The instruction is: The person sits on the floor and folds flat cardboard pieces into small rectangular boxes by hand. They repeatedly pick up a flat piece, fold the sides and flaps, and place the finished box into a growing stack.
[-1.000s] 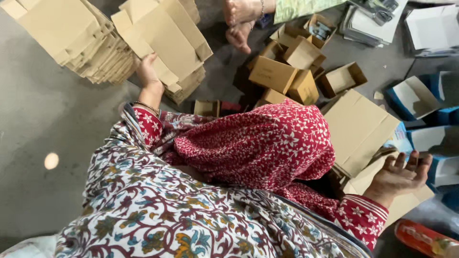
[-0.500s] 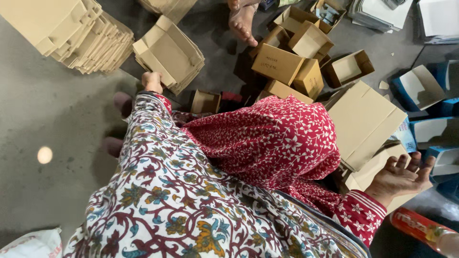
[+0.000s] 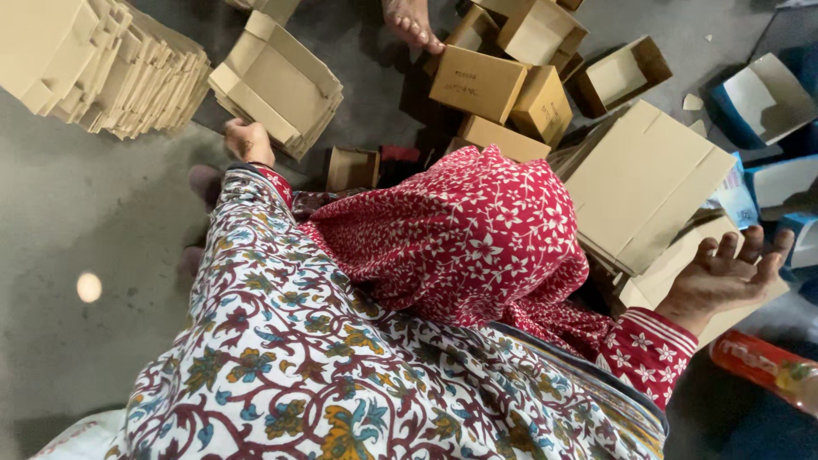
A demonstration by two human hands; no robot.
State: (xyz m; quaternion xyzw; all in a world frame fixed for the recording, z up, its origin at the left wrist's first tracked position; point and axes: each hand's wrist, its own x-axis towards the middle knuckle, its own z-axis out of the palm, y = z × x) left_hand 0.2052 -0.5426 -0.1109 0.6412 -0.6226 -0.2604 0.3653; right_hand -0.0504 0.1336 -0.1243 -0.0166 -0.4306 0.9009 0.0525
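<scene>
My left hand (image 3: 248, 141) reaches forward with its fingers curled on the near edge of a small stack of flattened brown cartons (image 3: 277, 81) lying on the grey floor. My right hand (image 3: 724, 274) is held out to the right, palm up and fingers spread, holding nothing. It hovers just over a pile of large flat cardboard sheets (image 3: 648, 183). A red floral cloth (image 3: 464, 234) and my patterned sleeve and clothing (image 3: 281, 358) fill the middle of the view and hide what lies below.
A taller stack of flattened cartons (image 3: 102, 68) lies at far left. Several assembled brown boxes (image 3: 503, 77) sit ahead, one open (image 3: 618, 77). Another person's bare foot (image 3: 413, 21) is at the top. Blue and white boxes (image 3: 763, 98) and an orange packet (image 3: 763, 362) lie at right.
The view has shifted and drawn closer to the cartons. My left hand stays at the small stack's edge. My right hand remains palm up, now a little higher against the flat sheets.
</scene>
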